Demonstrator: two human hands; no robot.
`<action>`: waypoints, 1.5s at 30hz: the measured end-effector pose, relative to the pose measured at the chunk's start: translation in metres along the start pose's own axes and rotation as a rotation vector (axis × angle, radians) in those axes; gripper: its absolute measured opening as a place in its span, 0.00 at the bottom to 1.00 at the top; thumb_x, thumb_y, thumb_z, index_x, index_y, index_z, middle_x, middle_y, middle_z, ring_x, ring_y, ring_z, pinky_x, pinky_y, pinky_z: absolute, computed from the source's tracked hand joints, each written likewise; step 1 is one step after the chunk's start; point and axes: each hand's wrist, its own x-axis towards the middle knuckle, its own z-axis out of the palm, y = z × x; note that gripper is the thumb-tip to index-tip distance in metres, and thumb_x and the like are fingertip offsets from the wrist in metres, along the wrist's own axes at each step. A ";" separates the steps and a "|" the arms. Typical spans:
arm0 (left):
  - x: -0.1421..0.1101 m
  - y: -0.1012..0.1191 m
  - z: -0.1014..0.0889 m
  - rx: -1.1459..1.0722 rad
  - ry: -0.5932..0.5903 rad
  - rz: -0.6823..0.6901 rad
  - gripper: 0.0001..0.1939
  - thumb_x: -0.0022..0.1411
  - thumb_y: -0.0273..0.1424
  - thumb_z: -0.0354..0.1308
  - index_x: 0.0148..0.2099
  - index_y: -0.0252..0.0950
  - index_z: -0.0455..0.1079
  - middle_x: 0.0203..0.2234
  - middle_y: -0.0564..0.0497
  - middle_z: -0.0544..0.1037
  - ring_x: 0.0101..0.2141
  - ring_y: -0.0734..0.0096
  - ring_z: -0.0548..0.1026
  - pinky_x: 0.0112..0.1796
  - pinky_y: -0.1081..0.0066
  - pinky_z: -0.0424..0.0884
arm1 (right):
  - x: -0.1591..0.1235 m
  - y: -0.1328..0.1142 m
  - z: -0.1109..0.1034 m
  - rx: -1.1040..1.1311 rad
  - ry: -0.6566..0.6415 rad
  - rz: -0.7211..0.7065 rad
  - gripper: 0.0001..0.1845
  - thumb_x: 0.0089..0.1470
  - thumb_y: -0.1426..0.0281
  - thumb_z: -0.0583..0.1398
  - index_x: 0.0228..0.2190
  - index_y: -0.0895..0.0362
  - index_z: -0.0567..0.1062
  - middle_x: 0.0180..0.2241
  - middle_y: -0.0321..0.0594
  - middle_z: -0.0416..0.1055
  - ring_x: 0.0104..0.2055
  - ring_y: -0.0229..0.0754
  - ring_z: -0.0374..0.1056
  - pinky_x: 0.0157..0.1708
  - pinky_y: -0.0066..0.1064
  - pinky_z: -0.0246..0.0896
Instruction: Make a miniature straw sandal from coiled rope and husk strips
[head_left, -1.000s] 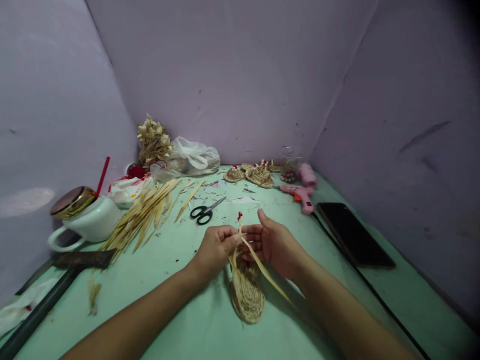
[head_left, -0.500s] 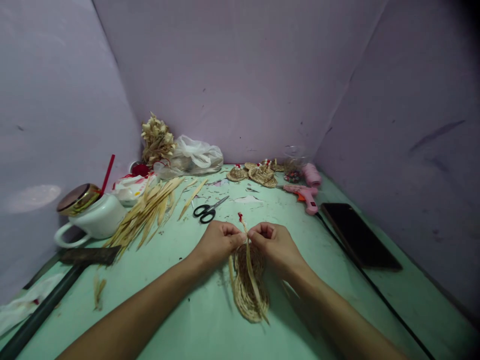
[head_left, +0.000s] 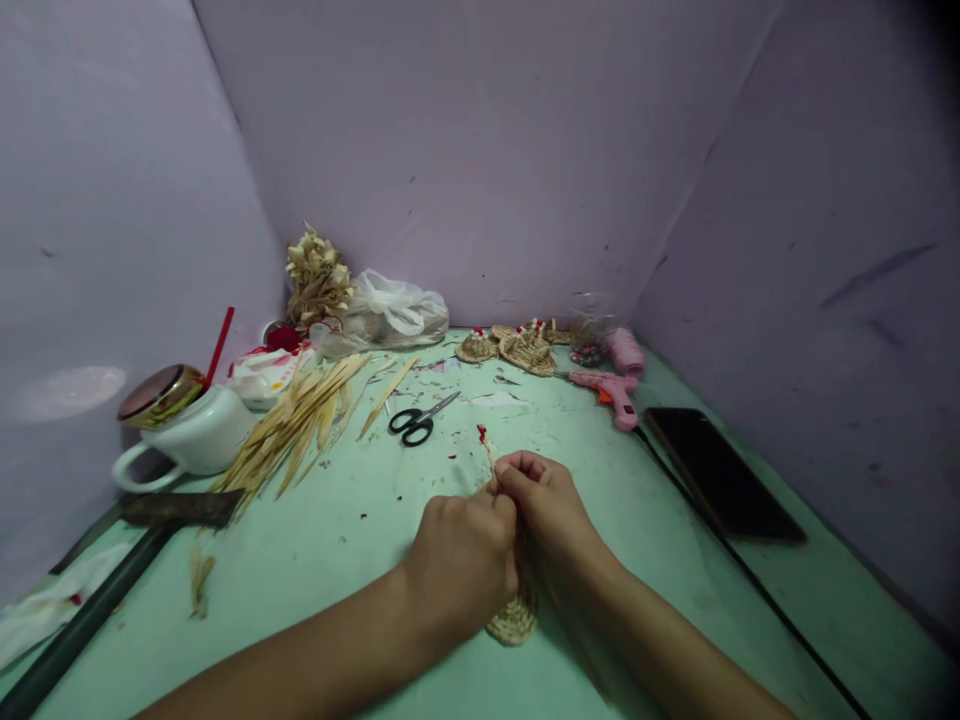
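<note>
A small slipper-shaped piece of coiled straw (head_left: 514, 622) lies in front of me, mostly covered by my hands. From its far end rises a thin straw braid (head_left: 487, 452) tipped with red. My right hand (head_left: 544, 495) is closed, thumb and fingertips pinching this braid near its base. My left hand (head_left: 466, 555) is curled over the straw piece just below, knuckles up; whatever its fingers grip is hidden. A blurred straw strip trails down under my right wrist.
Black-handled scissors (head_left: 414, 425) lie ahead, beside loose straw strips (head_left: 300, 420). At right are a pink glue gun (head_left: 613, 393), its cord and a phone (head_left: 724, 475). Finished straw pieces (head_left: 527, 352) sit at the back. A white mug (head_left: 202, 435) and hammer (head_left: 180, 508) stand left.
My left hand has come down and turned over the straw piece, from a fingertip pinch to a curled fist. My right hand has stayed at the braid.
</note>
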 end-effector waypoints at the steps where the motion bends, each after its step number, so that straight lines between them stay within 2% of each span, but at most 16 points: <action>1: 0.001 0.000 -0.002 -0.034 -0.019 0.005 0.09 0.50 0.25 0.49 0.27 0.34 0.71 0.21 0.46 0.74 0.20 0.70 0.67 0.23 0.71 0.54 | 0.000 0.000 -0.001 0.015 -0.015 0.013 0.08 0.38 0.68 0.60 0.17 0.58 0.66 0.15 0.33 0.65 0.18 0.32 0.58 0.19 0.25 0.52; 4: 0.011 -0.004 -0.013 -0.243 0.052 -0.105 0.09 0.52 0.29 0.50 0.24 0.34 0.70 0.19 0.49 0.73 0.21 0.71 0.68 0.24 0.72 0.59 | 0.002 0.000 -0.002 0.038 -0.014 0.029 0.09 0.38 0.67 0.60 0.18 0.58 0.66 0.13 0.30 0.62 0.15 0.31 0.55 0.17 0.24 0.49; 6: 0.021 -0.010 -0.022 -0.448 0.140 -0.326 0.06 0.50 0.28 0.52 0.28 0.33 0.71 0.21 0.49 0.74 0.22 0.73 0.69 0.23 0.73 0.61 | 0.002 0.000 -0.002 0.045 -0.028 0.044 0.09 0.38 0.67 0.60 0.18 0.57 0.65 0.13 0.29 0.61 0.15 0.31 0.54 0.17 0.25 0.48; 8: 0.030 -0.015 -0.026 -0.728 0.034 -0.575 0.09 0.48 0.26 0.53 0.35 0.32 0.69 0.17 0.52 0.72 0.16 0.76 0.67 0.17 0.75 0.59 | 0.001 0.000 -0.001 0.030 -0.056 0.053 0.10 0.39 0.66 0.60 0.18 0.57 0.65 0.12 0.29 0.60 0.14 0.31 0.54 0.16 0.25 0.47; 10: 0.034 -0.020 -0.027 -0.986 -0.162 -0.693 0.08 0.47 0.25 0.53 0.33 0.30 0.68 0.14 0.54 0.69 0.13 0.78 0.65 0.14 0.77 0.58 | -0.001 0.001 0.001 0.026 -0.077 0.045 0.11 0.39 0.65 0.60 0.17 0.58 0.65 0.12 0.30 0.61 0.14 0.31 0.54 0.16 0.25 0.47; 12: 0.036 -0.024 -0.025 -1.116 -0.278 -0.700 0.04 0.46 0.24 0.54 0.26 0.29 0.68 0.13 0.53 0.68 0.13 0.78 0.66 0.14 0.78 0.60 | -0.001 0.001 0.002 0.031 -0.093 0.041 0.10 0.39 0.65 0.60 0.18 0.58 0.65 0.13 0.31 0.62 0.15 0.32 0.56 0.17 0.25 0.49; 14: 0.036 -0.027 -0.022 -1.106 -0.282 -0.687 0.03 0.44 0.25 0.54 0.21 0.29 0.66 0.13 0.52 0.69 0.14 0.78 0.67 0.15 0.78 0.62 | -0.002 0.002 0.002 0.016 -0.106 0.035 0.10 0.40 0.65 0.60 0.19 0.58 0.66 0.14 0.33 0.64 0.16 0.34 0.58 0.18 0.26 0.51; 19: 0.037 -0.029 -0.021 -0.840 -0.221 -0.674 0.07 0.42 0.25 0.53 0.16 0.33 0.61 0.07 0.56 0.63 0.09 0.81 0.58 0.12 0.77 0.52 | 0.000 0.008 0.003 -0.167 -0.063 -0.074 0.07 0.42 0.68 0.57 0.19 0.58 0.66 0.15 0.33 0.63 0.18 0.33 0.56 0.19 0.25 0.49; 21: 0.037 -0.030 -0.020 -0.777 -0.174 -0.623 0.07 0.40 0.24 0.52 0.15 0.33 0.59 0.06 0.58 0.59 0.10 0.83 0.54 0.13 0.77 0.48 | 0.000 0.008 0.002 -0.227 -0.046 -0.133 0.07 0.42 0.69 0.57 0.18 0.58 0.67 0.16 0.32 0.62 0.19 0.32 0.55 0.19 0.24 0.48; 24: 0.037 -0.032 -0.016 -0.738 -0.064 -0.507 0.06 0.38 0.24 0.52 0.14 0.33 0.60 0.08 0.59 0.58 0.14 0.82 0.53 0.17 0.76 0.49 | 0.000 0.005 -0.002 -0.325 -0.046 -0.192 0.08 0.43 0.67 0.57 0.20 0.59 0.70 0.17 0.33 0.64 0.20 0.33 0.56 0.20 0.25 0.49; 28: 0.037 -0.036 -0.011 -0.697 0.003 -0.445 0.04 0.39 0.26 0.52 0.16 0.32 0.62 0.11 0.57 0.60 0.17 0.80 0.56 0.20 0.75 0.51 | 0.004 -0.004 -0.010 -0.472 -0.074 -0.091 0.09 0.39 0.66 0.59 0.18 0.60 0.71 0.15 0.35 0.65 0.18 0.34 0.56 0.18 0.25 0.49; 32: 0.036 -0.035 -0.009 -0.668 0.047 -0.472 0.04 0.39 0.26 0.52 0.16 0.32 0.64 0.10 0.57 0.61 0.17 0.79 0.56 0.20 0.75 0.51 | 0.001 -0.009 -0.011 -0.527 -0.073 -0.042 0.08 0.39 0.67 0.59 0.18 0.60 0.72 0.15 0.36 0.66 0.17 0.34 0.57 0.17 0.26 0.49; 34: 0.035 -0.032 -0.008 -0.689 0.081 -0.533 0.04 0.39 0.25 0.52 0.16 0.32 0.65 0.09 0.57 0.61 0.16 0.79 0.57 0.20 0.75 0.52 | -0.005 -0.010 -0.008 -0.613 -0.074 -0.115 0.08 0.41 0.67 0.57 0.19 0.59 0.73 0.17 0.38 0.69 0.18 0.36 0.59 0.18 0.27 0.50; 39: 0.034 -0.025 -0.005 -0.849 0.158 -0.671 0.05 0.37 0.21 0.50 0.16 0.32 0.65 0.09 0.56 0.64 0.16 0.78 0.61 0.20 0.76 0.56 | -0.024 -0.008 0.000 -1.009 -0.102 -0.462 0.12 0.48 0.71 0.52 0.22 0.58 0.74 0.21 0.41 0.72 0.23 0.39 0.64 0.22 0.29 0.51; 43: 0.034 -0.024 -0.001 -0.979 0.175 -0.765 0.06 0.36 0.20 0.49 0.16 0.34 0.63 0.07 0.58 0.61 0.13 0.80 0.56 0.17 0.77 0.51 | -0.031 0.004 0.003 -1.314 -0.138 -0.661 0.12 0.45 0.76 0.52 0.29 0.61 0.75 0.25 0.47 0.73 0.24 0.42 0.66 0.22 0.30 0.49; 45: 0.034 -0.024 0.001 -1.023 0.169 -0.781 0.06 0.36 0.19 0.49 0.16 0.34 0.62 0.07 0.58 0.61 0.12 0.81 0.56 0.17 0.77 0.51 | -0.033 0.007 0.003 -1.377 -0.170 -0.722 0.14 0.42 0.78 0.54 0.33 0.62 0.75 0.27 0.48 0.74 0.25 0.43 0.67 0.22 0.31 0.48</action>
